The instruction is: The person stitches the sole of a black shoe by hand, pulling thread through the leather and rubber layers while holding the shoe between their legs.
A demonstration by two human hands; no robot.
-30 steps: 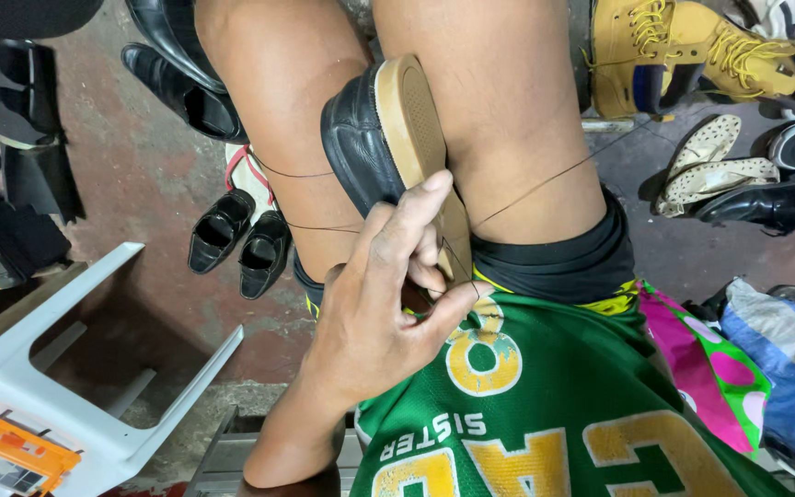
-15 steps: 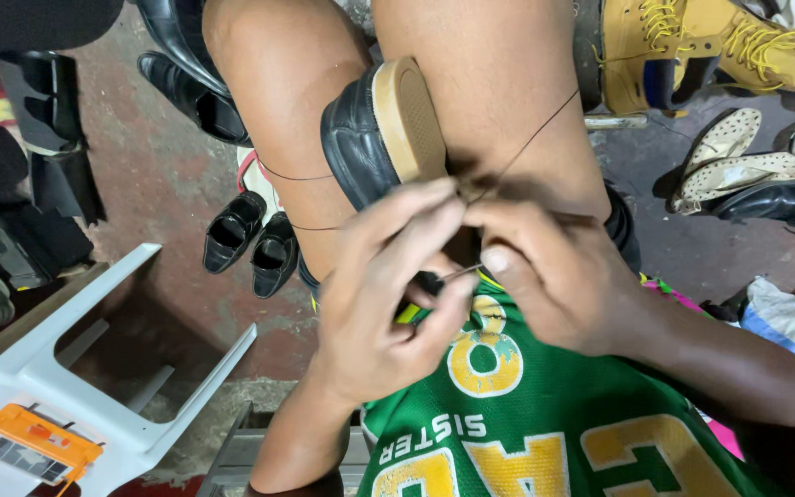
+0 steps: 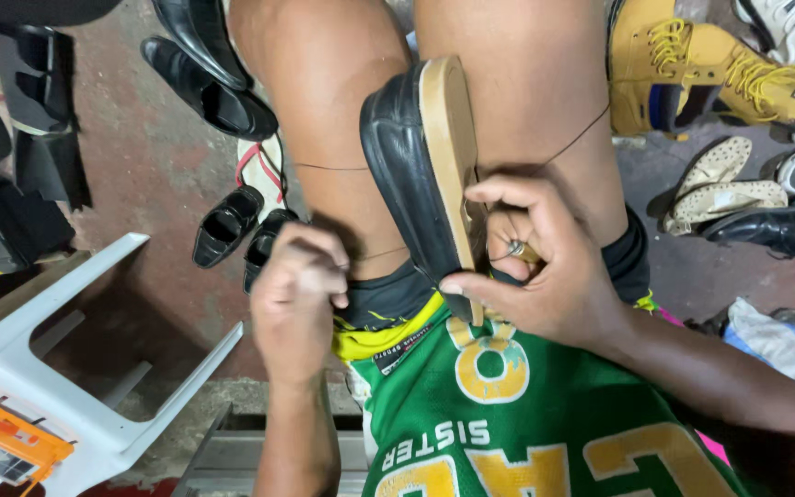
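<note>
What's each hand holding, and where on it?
Right hand holds the black leather shoe with tan sole at its near end, fingers over the sole edge. Left hand is a closed fist, apparently pulling thin thread; its grip is hidden.

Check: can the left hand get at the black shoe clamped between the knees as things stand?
Probably yes. The left hand sits closed on the left thigh right beside the black shoe, with nothing between them. The shoe's black upper faces that hand; the right hand holds only the heel end of the tan sole.

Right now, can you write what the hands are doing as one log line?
right hand: grips black leather shoe with tan sole, clamped between knees | left hand: closed fist beside shoe, pulling thin dark thread | white plastic stool: left
</note>
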